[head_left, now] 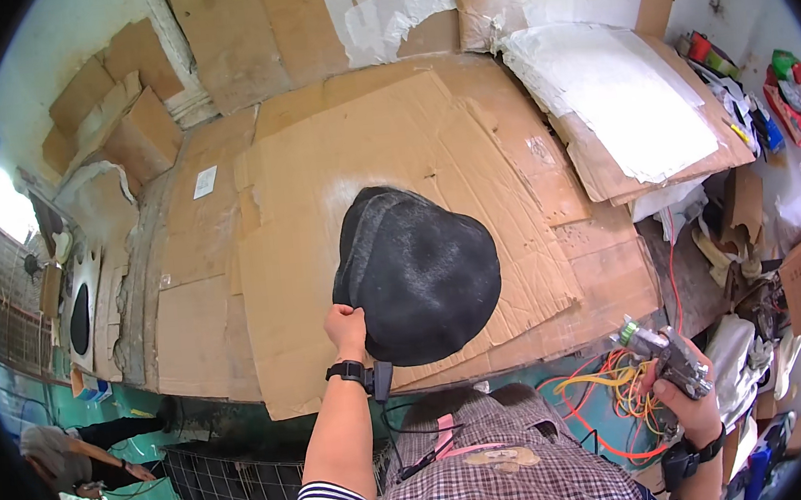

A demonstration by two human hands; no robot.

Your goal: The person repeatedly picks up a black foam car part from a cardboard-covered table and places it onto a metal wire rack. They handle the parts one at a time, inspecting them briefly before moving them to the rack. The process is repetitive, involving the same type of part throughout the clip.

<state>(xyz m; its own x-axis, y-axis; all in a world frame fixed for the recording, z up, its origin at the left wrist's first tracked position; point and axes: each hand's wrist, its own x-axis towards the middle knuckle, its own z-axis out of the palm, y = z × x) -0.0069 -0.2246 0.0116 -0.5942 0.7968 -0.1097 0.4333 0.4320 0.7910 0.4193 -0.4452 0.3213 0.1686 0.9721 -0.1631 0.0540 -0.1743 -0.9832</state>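
Note:
My left hand (pixel 346 327) pinches the near left rim of a black felt piece (pixel 427 276). The piece is rounded and soft, like a hat body, with a paler, dusty-looking patch on top and a fold or band along its left side. It sits over the near part of the cardboard-covered table (pixel 322 219). Off to the right, past the table's near edge, my right hand (pixel 685 398) is closed round a metal spray gun (pixel 672 357) with a green nozzle end. That nozzle points up and left, apart from the black piece.
A raised stack of cardboard with white sheets (pixel 616 98) stands at the back right. Orange and yellow hoses (pixel 622 388) coil below the spray gun. Wire mesh crates (pixel 235 479) stand below the table's near left edge. Another person (pixel 76 459) is at the lower left.

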